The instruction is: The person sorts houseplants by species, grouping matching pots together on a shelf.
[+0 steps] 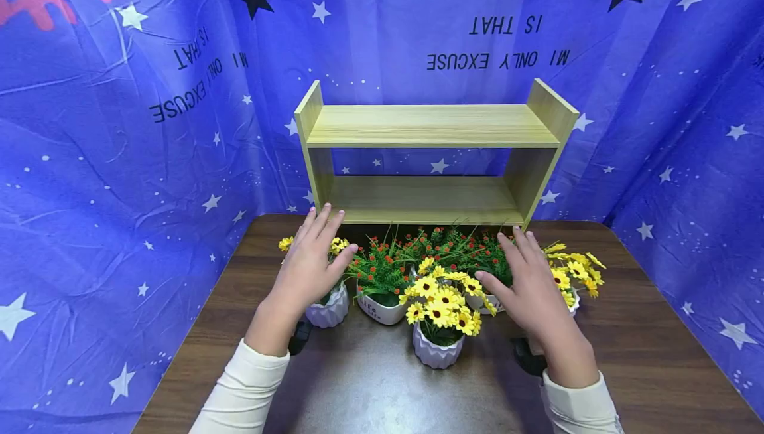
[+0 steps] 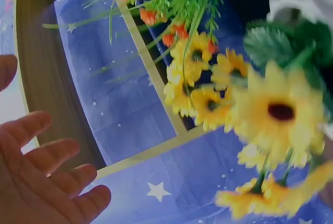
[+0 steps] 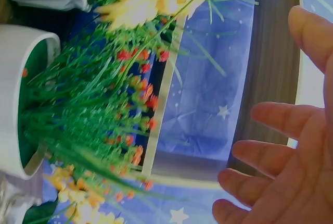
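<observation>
My left hand point(image 1: 310, 265) hovers with spread fingers over a yellow-flowered plant in a white ribbed pot point(image 1: 328, 308), partly hiding it. Palm down, my right hand point(image 1: 534, 285) is held above the right side of the plants, near a yellow-flowered pot point(image 1: 574, 302) at the far right. Between the hands stand red-flowered plants point(image 1: 438, 248), one in a white pot with lettering point(image 1: 382, 309), and a yellow-flowered plant point(image 1: 444, 298) in a white ribbed pot point(image 1: 438, 349) nearest me. Both wrist views show the left hand point(image 2: 47, 177) and right hand point(image 3: 286, 166) holding nothing.
A two-tier light wooden shelf point(image 1: 432, 127) stands at the back of the brown table point(image 1: 370, 381), behind the plants. Blue curtains point(image 1: 119, 175) with stars and lettering hang behind and on both sides.
</observation>
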Motion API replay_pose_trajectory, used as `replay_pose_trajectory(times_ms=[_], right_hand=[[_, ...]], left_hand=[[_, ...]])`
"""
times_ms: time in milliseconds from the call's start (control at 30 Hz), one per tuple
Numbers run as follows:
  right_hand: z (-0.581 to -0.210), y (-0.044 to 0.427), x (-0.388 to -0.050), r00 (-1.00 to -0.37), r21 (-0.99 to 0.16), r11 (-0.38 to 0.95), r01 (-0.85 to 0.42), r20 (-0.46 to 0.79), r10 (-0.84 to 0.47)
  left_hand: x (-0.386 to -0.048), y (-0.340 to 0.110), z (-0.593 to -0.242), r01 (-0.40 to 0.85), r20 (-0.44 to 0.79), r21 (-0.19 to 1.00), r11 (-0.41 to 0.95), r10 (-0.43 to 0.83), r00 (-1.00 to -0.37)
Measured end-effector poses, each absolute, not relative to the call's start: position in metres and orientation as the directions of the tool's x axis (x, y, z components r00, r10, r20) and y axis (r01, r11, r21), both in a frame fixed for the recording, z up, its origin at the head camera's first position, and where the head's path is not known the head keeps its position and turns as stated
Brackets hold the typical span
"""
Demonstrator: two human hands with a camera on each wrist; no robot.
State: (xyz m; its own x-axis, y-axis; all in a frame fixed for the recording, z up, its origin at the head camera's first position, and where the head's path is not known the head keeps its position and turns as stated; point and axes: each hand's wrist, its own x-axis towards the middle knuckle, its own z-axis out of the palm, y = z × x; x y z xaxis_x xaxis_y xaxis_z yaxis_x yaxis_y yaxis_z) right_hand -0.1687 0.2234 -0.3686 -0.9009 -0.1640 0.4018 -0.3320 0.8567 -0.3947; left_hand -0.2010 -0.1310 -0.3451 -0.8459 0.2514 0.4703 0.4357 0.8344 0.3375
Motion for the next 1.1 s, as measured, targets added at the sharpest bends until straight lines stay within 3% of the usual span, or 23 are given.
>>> replay_pose_trajectory(times_ms=[233,467,800,1100], right_hand=[[-0.375,0.244,-0.157,-0.84,-0.418,0.832,-0.364,0.533,-0.1],[-0.384,0.26,-0.147,-0.739,-0.395,0.823,-0.408,0.672,-0.044],[-0.399,0.279,-0.134,-0.669,-0.443,0.827,-0.346,0.735,0.114],[-0.412,0.293,-0.125,-0.661,-0.518,0.818,-0.248,0.708,0.248]], left_hand=[[-0.213,-0.144,-0.321,0.458,0.549,0.353,0.816,0.216,-0.807],[-0.232,-0.156,-0.296,0.445,0.597,0.388,0.807,0.148,-0.788],[-0.255,-0.16,-0.272,0.415,0.596,0.402,0.816,0.111,-0.795],[-0.267,-0.159,-0.266,0.358,0.559,0.556,0.75,-0.019,-0.829]])
